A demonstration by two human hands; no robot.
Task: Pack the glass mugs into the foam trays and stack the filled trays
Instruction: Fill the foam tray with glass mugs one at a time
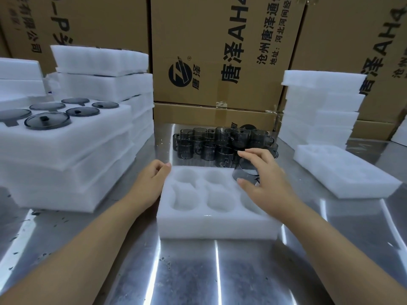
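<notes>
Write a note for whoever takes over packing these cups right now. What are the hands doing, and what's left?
Left hand holds the left edge of the foam tray on the metal table.
Right hand grips one mug, tilted over the tray's far right pocket.
Done: no mug is seated in this tray; the pockets in view are empty.
Left: seat this mug, fill the rest from the loose mugs behind the tray, then stack it. Spare trays are on the right.
</notes>
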